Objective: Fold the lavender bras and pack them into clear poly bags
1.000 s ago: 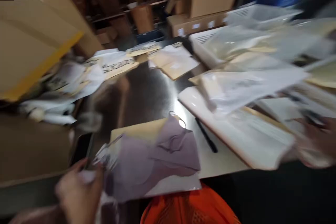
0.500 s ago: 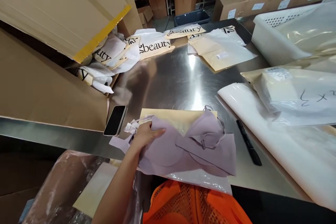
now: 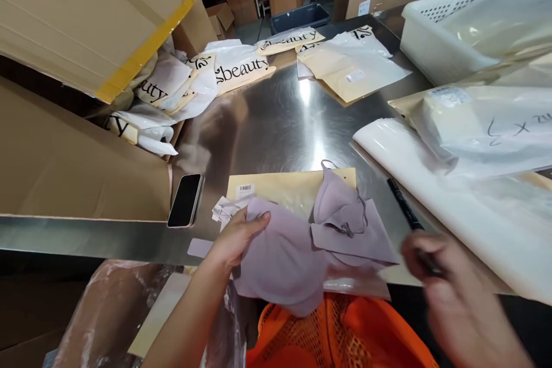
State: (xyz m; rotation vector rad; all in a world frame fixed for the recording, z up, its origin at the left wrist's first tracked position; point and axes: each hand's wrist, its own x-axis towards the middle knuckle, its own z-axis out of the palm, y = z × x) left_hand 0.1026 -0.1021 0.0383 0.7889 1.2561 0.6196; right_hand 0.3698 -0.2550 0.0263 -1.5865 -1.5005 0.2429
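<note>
At left, one large cardboard box [image 3: 81, 155] has printed white bags [image 3: 161, 89] at its opening; at far right, one white basket [image 3: 425, 49] contains translucent plastic [image 3: 487, 20]. One lilac bra [image 3: 280, 253] lies at the near edge of the table [image 3: 263, 121], over one yellowish bag [image 3: 276, 184]. The left hand [image 3: 237, 236] pinches its left part between thumb and fingers. The right hand [image 3: 448, 282], blurred, curls over one marker [image 3: 403, 204]; whether it grips, I cannot tell. Half a second earlier, this hand was out of view and the barcode label [image 3: 245, 190] was covered.
</note>
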